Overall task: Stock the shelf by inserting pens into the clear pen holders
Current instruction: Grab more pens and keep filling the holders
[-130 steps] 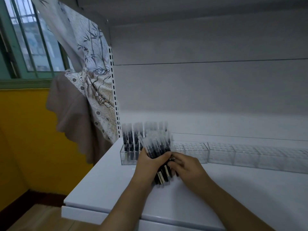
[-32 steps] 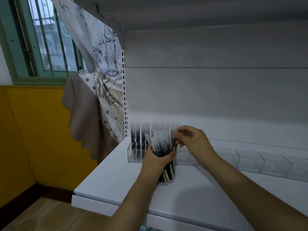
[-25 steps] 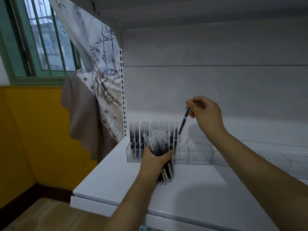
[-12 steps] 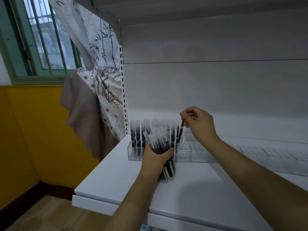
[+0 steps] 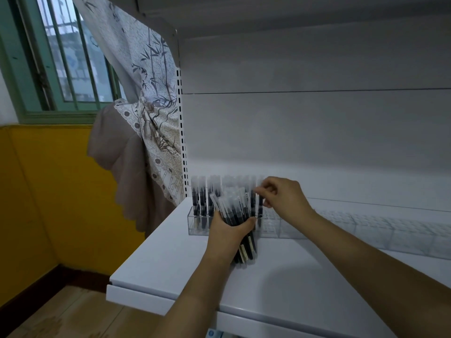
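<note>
My left hand (image 5: 228, 234) grips a bundle of black pens (image 5: 235, 213) with clear caps, held upright on the white shelf (image 5: 280, 276). Just behind it stands the first clear pen holder (image 5: 195, 223), with several pens (image 5: 201, 198) standing in its left slots. My right hand (image 5: 283, 198) is over this holder's right part, fingers curled, pinching the top of a single pen (image 5: 260, 211) that stands in a slot. A row of clear pen holders (image 5: 366, 230) with no pens runs on to the right.
The shelf's front edge (image 5: 158, 298) is close below my arms. A perforated upright (image 5: 181, 132) and a patterned curtain (image 5: 148, 93) stand at the left. The white back panel (image 5: 317, 132) rises behind the holders. Another shelf (image 5: 292, 11) hangs overhead.
My right hand drew one pen from the bundle, lifted it high, then brought it down into a slot of the first holder. My left hand kept its grip on the bundle.
</note>
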`<state>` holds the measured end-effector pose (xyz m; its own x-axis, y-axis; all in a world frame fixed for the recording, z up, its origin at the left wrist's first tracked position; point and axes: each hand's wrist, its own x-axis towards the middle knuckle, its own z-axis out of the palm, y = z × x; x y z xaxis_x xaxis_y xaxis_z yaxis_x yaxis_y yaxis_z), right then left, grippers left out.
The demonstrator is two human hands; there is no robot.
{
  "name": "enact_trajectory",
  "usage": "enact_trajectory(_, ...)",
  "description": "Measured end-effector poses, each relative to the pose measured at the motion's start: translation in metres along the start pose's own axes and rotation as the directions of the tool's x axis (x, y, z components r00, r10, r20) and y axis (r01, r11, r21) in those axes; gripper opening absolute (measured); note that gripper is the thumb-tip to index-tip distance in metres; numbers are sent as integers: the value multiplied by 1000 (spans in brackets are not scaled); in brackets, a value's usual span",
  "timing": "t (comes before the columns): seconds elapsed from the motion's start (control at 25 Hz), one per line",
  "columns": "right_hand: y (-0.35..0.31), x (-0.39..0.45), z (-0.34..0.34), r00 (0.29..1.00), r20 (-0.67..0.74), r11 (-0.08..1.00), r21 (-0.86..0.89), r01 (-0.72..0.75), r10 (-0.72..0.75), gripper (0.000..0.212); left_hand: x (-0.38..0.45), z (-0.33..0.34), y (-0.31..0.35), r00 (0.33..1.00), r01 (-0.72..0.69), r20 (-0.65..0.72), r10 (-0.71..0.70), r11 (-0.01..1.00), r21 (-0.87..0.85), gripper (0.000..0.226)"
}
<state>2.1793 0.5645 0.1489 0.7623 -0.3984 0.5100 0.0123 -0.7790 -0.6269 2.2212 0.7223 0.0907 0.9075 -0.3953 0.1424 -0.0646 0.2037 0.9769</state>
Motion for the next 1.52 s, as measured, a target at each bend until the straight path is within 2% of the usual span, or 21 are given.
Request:
enact_trajectory(0.08, 2, -4, -3, 1000, 8, 989, -143, -26, 28, 30, -1, 0, 0, 1000, -7, 4, 7, 1000, 5, 48)
enact_trajectory(0.16, -1, -16, -7, 995, -88, 985, -157, -64, 51, 34, -1, 0, 1, 1000, -11, 9, 11, 1000, 16, 49)
enact_trajectory(0.24, -10, -35, -6, 991, -124, 998, 9, -58, 58, 28, -1, 1, 0, 1000, -25, 14, 24, 999, 25, 50)
enact_trajectory(0.32, -23, -50, 0, 998, 46, 980, 193, -55, 47, 17, 0, 1, -1, 998, -57, 38, 56, 998, 23, 47)
enact_trajectory(0.36, -24, -52, 3, 993, 111, 974, 221, -55, 30, 12, -1, 1, 0, 995, -77, 57, 77, 997, 14, 44)
enact_trajectory(0.44, -20, -50, 5, 990, 135, 965, 256, -62, 28, 5, -2, 1, 0, 991, -106, 82, 104, 994, 17, 40)
enact_trajectory(0.56, -15, -43, -4, 992, 115, 929, 356, -97, 60, 4, -3, 1, 0, 996, -70, 66, 67, 997, 41, 48)
enact_trajectory(0.68, -16, -28, -26, 992, -62, 891, 448, -72, 111, 11, -1, 1, -2, 999, -7, 51, 5, 999, 37, 55)
enact_trajectory(0.8, -20, -13, -43, 975, -207, 908, 418, 19, 75, 8, 0, 0, -2, 999, -8, 41, 6, 997, 72, 56)
enact_trajectory(1.0, -20, -14, -29, 983, -184, 948, 316, 33, 27, 3, -1, 1, -1, 999, -14, 31, 12, 998, 68, 56)
enact_trajectory(1.24, -17, -10, -21, 986, -158, 947, 322, -1, 55, 5, -2, 1, -1, 999, -19, 35, 18, 999, 50, 53)
enact_trajectory(1.52, -15, -5, -20, 987, -161, 980, 200, 22, 10, 9, -2, 1, 0, 999, -25, 33, 24, 999, 45, 51)
